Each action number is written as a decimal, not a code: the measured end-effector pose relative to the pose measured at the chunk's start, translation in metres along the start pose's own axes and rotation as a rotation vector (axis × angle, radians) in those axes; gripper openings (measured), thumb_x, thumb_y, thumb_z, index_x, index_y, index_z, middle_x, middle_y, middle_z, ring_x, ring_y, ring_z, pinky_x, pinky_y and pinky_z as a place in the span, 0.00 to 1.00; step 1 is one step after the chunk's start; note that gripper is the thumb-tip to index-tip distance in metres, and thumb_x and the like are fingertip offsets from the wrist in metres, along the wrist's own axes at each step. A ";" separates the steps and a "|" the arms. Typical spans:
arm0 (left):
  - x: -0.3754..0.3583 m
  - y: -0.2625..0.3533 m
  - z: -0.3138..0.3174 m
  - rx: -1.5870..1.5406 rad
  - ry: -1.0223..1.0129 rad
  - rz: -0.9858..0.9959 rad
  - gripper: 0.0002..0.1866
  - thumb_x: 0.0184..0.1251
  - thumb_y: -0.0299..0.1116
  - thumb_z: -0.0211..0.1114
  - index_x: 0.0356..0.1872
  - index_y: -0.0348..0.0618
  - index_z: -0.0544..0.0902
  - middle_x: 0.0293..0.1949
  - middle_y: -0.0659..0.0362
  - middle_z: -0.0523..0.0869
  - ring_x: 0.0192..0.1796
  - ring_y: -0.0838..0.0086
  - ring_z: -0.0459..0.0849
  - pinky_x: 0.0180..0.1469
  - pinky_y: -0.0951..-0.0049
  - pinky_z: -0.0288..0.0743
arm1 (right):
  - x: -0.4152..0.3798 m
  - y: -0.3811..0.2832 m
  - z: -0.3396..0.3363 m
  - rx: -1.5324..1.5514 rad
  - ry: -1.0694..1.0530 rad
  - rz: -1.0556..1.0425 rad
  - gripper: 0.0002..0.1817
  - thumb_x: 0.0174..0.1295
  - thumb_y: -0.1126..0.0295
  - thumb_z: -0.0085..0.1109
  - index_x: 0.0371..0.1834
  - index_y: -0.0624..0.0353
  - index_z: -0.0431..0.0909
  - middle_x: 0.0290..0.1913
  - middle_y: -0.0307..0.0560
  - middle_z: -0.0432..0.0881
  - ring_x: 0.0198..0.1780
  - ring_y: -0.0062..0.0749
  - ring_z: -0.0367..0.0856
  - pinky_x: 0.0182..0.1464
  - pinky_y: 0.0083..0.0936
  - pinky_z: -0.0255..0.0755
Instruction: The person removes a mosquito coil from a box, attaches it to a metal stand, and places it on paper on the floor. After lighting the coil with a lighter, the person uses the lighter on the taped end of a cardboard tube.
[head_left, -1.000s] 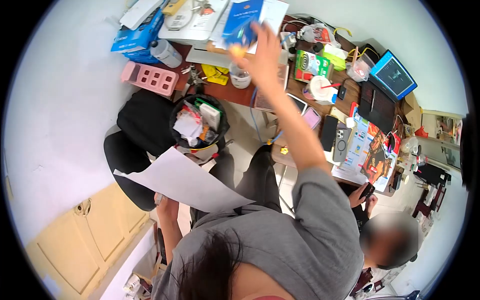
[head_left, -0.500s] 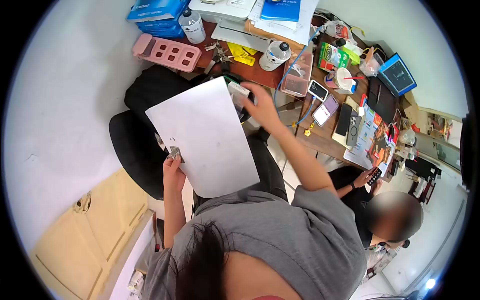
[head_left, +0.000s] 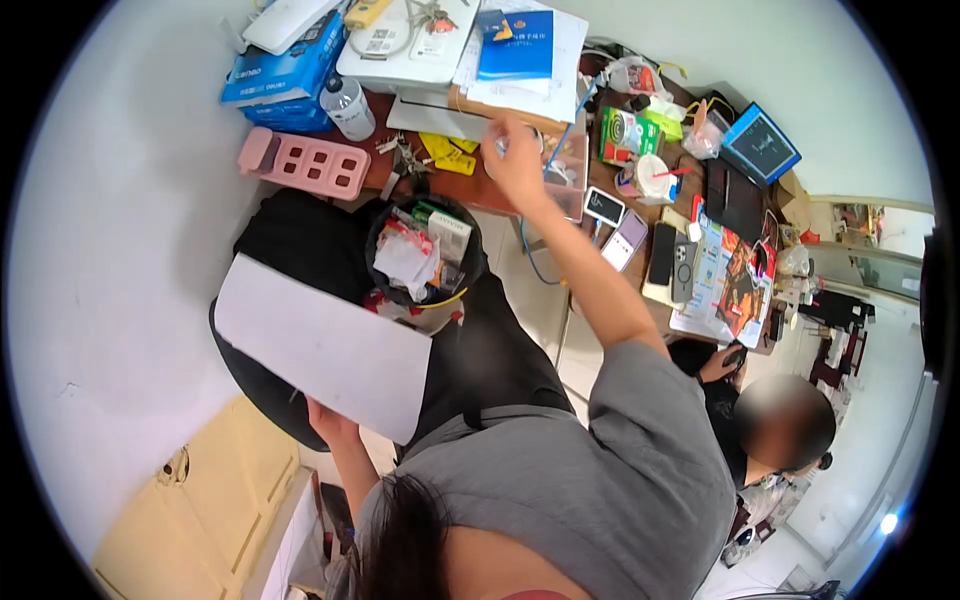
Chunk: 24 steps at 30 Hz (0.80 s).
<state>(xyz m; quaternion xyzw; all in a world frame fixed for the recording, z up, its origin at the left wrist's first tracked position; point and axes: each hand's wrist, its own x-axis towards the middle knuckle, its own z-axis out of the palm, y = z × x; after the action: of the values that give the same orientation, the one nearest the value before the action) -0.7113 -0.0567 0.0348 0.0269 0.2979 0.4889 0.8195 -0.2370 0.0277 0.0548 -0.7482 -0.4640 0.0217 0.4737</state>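
A large white sheet [head_left: 325,340] lies slantwise over my lap and the black chair. My left hand [head_left: 332,424] is closed on its lower edge, with the fingertips hidden beneath it. My right hand [head_left: 516,160] is raised over the desk's front edge, in front of a water bottle [head_left: 541,138] that it mostly covers. Its fingers are loosely curved and apart, with nothing visible in them. Between my knees and the desk stands a black waste bin [head_left: 473,230] full of crumpled paper and wrappers, with a small white box [head_left: 449,236] on top.
Along the desk are a pink tray [head_left: 322,165], another water bottle [head_left: 347,108], keys [head_left: 402,155], yellow packets [head_left: 449,153], a printer [head_left: 405,50] and a blue booklet [head_left: 515,45]. Phones [head_left: 604,206] lie to the right. A person [head_left: 715,400] sits at the right.
My right hand has risen from the bin to over the desk. My left hand has lowered and tilted the sheet leftward, uncovering the bin. The camera view has shifted.
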 end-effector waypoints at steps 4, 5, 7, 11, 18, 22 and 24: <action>-0.010 -0.009 -0.001 0.018 -0.088 0.086 0.27 0.72 0.42 0.48 0.67 0.39 0.63 0.68 0.52 0.65 0.68 0.56 0.63 0.69 0.52 0.55 | 0.132 0.080 0.046 -0.326 0.165 -0.010 0.32 0.47 0.66 0.63 0.56 0.66 0.66 0.46 0.61 0.73 0.48 0.55 0.71 0.51 0.44 0.66; -0.014 -0.013 0.003 0.012 -0.083 0.096 0.27 0.71 0.42 0.48 0.67 0.39 0.63 0.67 0.52 0.66 0.68 0.56 0.63 0.69 0.52 0.55 | 0.154 0.093 0.060 -0.399 0.174 0.063 0.34 0.45 0.64 0.64 0.57 0.65 0.65 0.47 0.61 0.72 0.49 0.54 0.70 0.52 0.46 0.66; -0.011 -0.025 0.011 0.008 -0.041 0.125 0.27 0.71 0.41 0.49 0.67 0.39 0.63 0.67 0.52 0.66 0.68 0.57 0.64 0.68 0.53 0.56 | 0.187 0.112 0.084 -0.574 0.166 0.155 0.39 0.43 0.58 0.67 0.59 0.64 0.63 0.50 0.60 0.71 0.52 0.54 0.70 0.53 0.48 0.66; 0.006 -0.048 0.049 0.096 0.147 0.152 0.26 0.70 0.39 0.52 0.65 0.38 0.65 0.65 0.53 0.69 0.66 0.59 0.66 0.67 0.54 0.58 | 0.219 0.165 0.110 -0.749 -0.007 0.255 0.44 0.42 0.52 0.69 0.61 0.63 0.62 0.52 0.62 0.72 0.53 0.55 0.71 0.52 0.47 0.69; 0.072 -0.065 0.087 0.661 0.497 0.203 0.15 0.67 0.30 0.59 0.51 0.34 0.76 0.45 0.60 0.81 0.46 0.76 0.77 0.48 0.75 0.71 | 0.179 0.054 0.028 0.086 -0.501 -0.009 0.33 0.48 0.67 0.69 0.58 0.60 0.66 0.47 0.50 0.76 0.47 0.41 0.76 0.47 0.32 0.73; 0.122 -0.079 0.121 0.902 0.501 0.215 0.11 0.63 0.31 0.65 0.41 0.33 0.81 0.34 0.64 0.81 0.37 0.82 0.75 0.40 0.80 0.68 | 0.085 -0.069 -0.033 0.612 -1.028 0.194 0.36 0.44 0.71 0.71 0.60 0.57 0.67 0.54 0.49 0.73 0.54 0.39 0.74 0.54 0.29 0.71; 0.125 -0.087 0.168 0.903 0.491 0.163 0.10 0.62 0.31 0.65 0.39 0.35 0.81 0.32 0.63 0.81 0.33 0.82 0.75 0.36 0.80 0.68 | 0.052 -0.072 -0.029 0.509 -1.092 -0.108 0.36 0.44 0.72 0.70 0.60 0.56 0.66 0.57 0.47 0.71 0.55 0.38 0.74 0.57 0.29 0.69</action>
<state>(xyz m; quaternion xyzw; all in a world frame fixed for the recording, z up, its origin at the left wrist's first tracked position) -0.5136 0.0417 0.0858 0.2854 0.6593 0.3661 0.5915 -0.2423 0.0535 0.1443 -0.4675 -0.6575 0.4888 0.3319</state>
